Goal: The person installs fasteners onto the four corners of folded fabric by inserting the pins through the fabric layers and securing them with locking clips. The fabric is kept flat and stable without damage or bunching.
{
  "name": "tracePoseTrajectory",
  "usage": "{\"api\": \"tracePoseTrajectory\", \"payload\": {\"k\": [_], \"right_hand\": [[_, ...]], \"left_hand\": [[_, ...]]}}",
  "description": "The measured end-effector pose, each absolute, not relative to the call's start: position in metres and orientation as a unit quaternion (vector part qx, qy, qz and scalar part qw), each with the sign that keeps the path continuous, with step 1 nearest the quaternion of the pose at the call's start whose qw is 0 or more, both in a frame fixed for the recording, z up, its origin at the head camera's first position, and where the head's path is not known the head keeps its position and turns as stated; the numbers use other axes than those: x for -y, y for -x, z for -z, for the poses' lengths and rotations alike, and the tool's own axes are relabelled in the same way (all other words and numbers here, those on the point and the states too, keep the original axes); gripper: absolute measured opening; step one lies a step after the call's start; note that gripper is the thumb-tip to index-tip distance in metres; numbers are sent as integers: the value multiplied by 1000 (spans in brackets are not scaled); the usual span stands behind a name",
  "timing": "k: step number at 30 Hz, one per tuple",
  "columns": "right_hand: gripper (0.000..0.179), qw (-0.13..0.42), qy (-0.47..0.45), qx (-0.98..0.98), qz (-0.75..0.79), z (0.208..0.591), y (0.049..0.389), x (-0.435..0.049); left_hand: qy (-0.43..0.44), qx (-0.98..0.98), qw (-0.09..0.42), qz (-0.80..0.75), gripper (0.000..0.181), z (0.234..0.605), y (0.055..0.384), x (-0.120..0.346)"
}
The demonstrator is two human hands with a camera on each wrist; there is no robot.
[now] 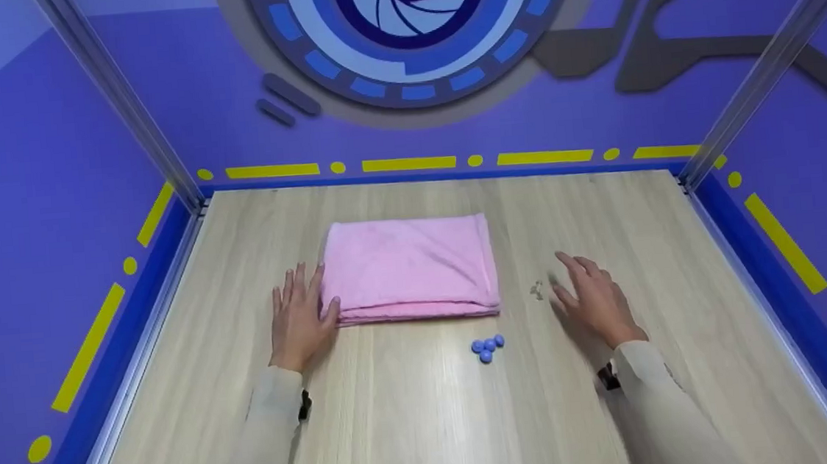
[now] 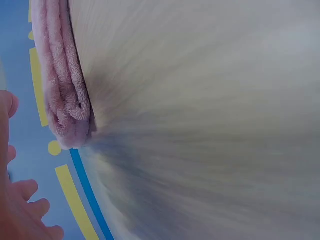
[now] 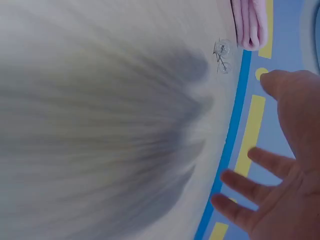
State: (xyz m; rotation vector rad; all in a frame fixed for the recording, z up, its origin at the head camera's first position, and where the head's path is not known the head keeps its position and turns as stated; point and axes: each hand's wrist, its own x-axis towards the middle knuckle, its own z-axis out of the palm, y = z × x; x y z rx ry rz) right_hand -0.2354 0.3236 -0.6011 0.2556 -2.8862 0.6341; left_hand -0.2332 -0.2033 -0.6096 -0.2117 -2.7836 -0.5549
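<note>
Blue walls (image 1: 21, 218) are enclosing a pale tabletop (image 1: 399, 425) where a pink cloth (image 1: 405, 262) is lying folded. The left hand (image 1: 301, 328) is spreading its fingers at the cloth's left edge, contact being hard to tell, and the right hand (image 1: 596, 302) is hovering with parted fingers, holding nothing, just beside some clear bits (image 1: 537, 291). Handling the cloth well is probably calling for light, even pressure, with four blue beads (image 1: 489, 345) needing room near its front right corner.
</note>
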Motion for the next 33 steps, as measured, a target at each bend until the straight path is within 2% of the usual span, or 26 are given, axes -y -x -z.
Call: {"api": "tracePoseTrajectory", "payload": {"k": [7, 14, 20, 33], "right_hand": [[44, 71, -145, 964, -212, 601, 249, -320], [33, 24, -138, 963, -229, 601, 258, -313], [23, 26, -155, 965, -212, 604, 265, -308], [8, 34, -166, 968, -184, 609, 270, -298]], "left_hand": [[85, 960, 152, 218, 60, 607, 232, 204], [114, 941, 212, 238, 47, 609, 229, 206], [122, 932, 244, 237, 40, 611, 228, 206], [146, 924, 270, 230, 33, 601, 233, 186]]}}
